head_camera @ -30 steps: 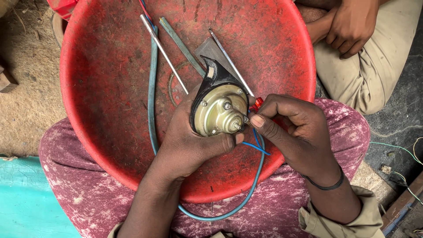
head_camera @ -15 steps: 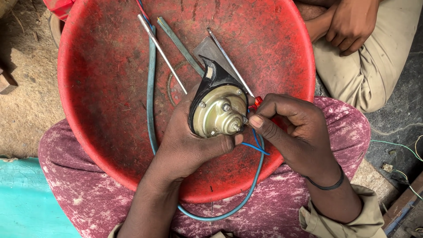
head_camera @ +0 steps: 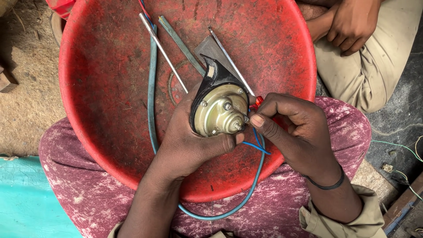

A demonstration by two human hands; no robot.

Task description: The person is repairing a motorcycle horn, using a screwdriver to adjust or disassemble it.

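**Horn held over the red basin: position steady, right fingers closed in on the terminal**

The horn [head_camera: 219, 108], a round brass-coloured unit with a black bracket, sat above the middle of the red basin [head_camera: 88, 110], which rested on the person's lap. The left hand [head_camera: 189, 141] cupped the horn from below, its fingers and thumb wrapped closed around the body. The right hand [head_camera: 293, 128] lay just right of the horn, its fingertips pinched together at the small stud on the horn's edge, beside a red connector [head_camera: 258, 101]; what they pinched could not be told. A thin blue wire [head_camera: 257, 147] ran under that hand.

Compared with one second earlier, the horn had not shifted against the basin. The right fingertips had stayed at the same stud with only slight movement. This was judged to be continued fine work at the terminal, not a change of grip.

Inside the basin, beyond the horn, lay a metal rod [head_camera: 163, 50], a second rod [head_camera: 229, 59] and a thick blue-green cable [head_camera: 152, 88]. Another person's hands [head_camera: 352, 22] rested beyond the basin's right rim.
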